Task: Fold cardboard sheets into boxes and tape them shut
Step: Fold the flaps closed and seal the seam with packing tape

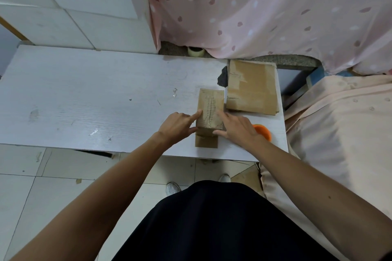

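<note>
Box [210,110] is set near the table [84,95] right end, top flaps closed. Left hand [177,126]: index is laid straight on its top left edge, other fingers [191,130] curled at the side. Right hand [235,127] fingers are pressed flat, spread, on top. Flat cardboard [252,87] just beside.

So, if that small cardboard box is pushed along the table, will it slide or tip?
It would probably slide: the small cardboard box lies low and long on the smooth table. It is likely light, being thin card. The loose flap at its near end may bend or catch.
</note>
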